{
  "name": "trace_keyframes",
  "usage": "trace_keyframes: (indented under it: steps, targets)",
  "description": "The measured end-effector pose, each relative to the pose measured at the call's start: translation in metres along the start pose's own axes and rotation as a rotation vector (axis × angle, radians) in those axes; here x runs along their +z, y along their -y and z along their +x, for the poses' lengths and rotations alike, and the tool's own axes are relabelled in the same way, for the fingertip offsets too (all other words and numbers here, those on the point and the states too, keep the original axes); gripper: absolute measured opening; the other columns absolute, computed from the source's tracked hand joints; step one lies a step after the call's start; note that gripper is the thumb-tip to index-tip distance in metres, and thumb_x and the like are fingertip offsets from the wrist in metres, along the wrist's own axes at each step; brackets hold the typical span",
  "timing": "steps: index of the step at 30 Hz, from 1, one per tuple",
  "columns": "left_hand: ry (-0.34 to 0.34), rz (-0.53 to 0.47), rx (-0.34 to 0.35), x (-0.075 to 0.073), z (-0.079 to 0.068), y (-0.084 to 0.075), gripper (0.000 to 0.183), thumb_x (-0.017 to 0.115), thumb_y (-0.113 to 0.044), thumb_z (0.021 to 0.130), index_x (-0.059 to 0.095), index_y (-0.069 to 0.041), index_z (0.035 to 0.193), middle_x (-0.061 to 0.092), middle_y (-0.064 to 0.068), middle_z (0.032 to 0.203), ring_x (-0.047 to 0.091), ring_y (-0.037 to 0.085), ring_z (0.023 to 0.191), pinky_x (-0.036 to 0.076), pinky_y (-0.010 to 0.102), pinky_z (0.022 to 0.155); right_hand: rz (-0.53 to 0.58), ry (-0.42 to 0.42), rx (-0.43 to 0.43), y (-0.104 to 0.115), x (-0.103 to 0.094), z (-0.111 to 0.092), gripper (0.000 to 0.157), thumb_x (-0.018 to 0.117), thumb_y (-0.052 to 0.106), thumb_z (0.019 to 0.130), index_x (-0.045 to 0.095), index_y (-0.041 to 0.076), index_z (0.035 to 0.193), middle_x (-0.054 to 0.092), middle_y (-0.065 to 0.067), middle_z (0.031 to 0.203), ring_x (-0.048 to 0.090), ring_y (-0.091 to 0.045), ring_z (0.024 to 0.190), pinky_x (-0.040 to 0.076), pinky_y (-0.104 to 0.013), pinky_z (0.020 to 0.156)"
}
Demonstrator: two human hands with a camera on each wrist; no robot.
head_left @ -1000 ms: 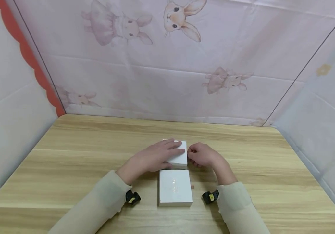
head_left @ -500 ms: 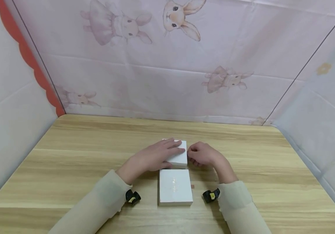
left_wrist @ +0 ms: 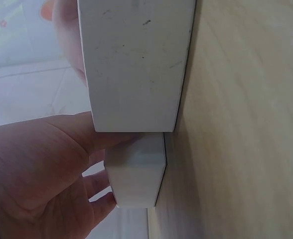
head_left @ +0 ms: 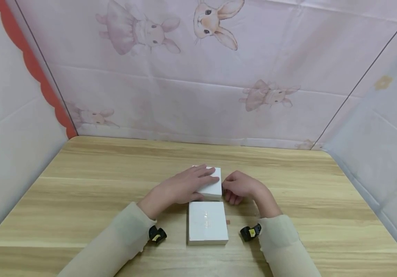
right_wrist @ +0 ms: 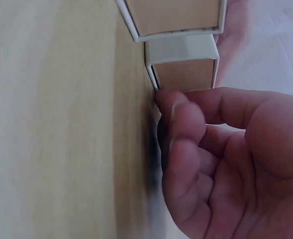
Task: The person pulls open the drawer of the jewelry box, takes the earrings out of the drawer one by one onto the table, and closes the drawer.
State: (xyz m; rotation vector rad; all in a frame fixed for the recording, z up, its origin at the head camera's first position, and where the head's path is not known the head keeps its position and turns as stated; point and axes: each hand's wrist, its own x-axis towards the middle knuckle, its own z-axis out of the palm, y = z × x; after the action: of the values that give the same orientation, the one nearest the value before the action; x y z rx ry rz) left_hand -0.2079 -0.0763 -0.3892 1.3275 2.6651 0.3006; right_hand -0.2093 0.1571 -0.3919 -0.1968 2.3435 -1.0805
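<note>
A white box (head_left: 214, 189) lies on the table with my left hand (head_left: 179, 186) over it, fingers spread on its top and the thumb down along its near side. In the left wrist view the left hand (left_wrist: 47, 169) holds this box (left_wrist: 135, 185) from above. At its right end is my right hand (head_left: 241, 184). Thumb and forefinger of the right hand (right_wrist: 221, 154) pinch together in front of the box's brown inner drawer face (right_wrist: 184, 74), covering any pull tab there. A second white box (head_left: 207, 223) with gold lettering sits just nearer; its brown tab (head_left: 228, 222) sticks out right.
The wooden table (head_left: 115, 165) spreads to both sides of the boxes. Behind it hangs a pink rabbit-print cloth (head_left: 184, 104), and pale cloth walls (head_left: 385, 161) stand at the sides. Black wrist cameras (head_left: 157, 234) are worn at the cuffs.
The right hand's lower fingers have shifted slightly down and spread a little, while its fingertips stay at the far box's right end. The left hand and both boxes look still.
</note>
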Motion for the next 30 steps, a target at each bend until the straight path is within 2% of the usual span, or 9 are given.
trace_keyframes:
  steps: [9,30]
  targets:
    - [-0.006,-0.012,0.002,-0.0009,-0.0003,0.0005,0.064,0.066,-0.026,0.097,0.038,-0.023,0.155,0.024,0.003,0.165,0.018,0.028,0.153,0.018,0.042,0.124,0.114,0.033,0.046,-0.0035,0.0004,0.0022,0.03,0.047,0.014,0.1,0.071,-0.001,0.09,0.069,-0.01,0.069,0.066,-0.015,0.055,0.058,-0.029,0.053]
    - [0.0,-0.019,-0.011,-0.0036,-0.0025,-0.0026,0.064,0.067,-0.026,0.096,0.04,-0.022,0.154,0.025,0.004,0.165,0.02,0.029,0.153,0.021,0.045,0.123,0.088,0.028,0.052,-0.0061,-0.0009,0.0024,0.03,0.047,0.018,0.102,0.069,0.001,0.09,0.066,-0.008,0.068,0.063,-0.014,0.053,0.057,-0.029,0.052]
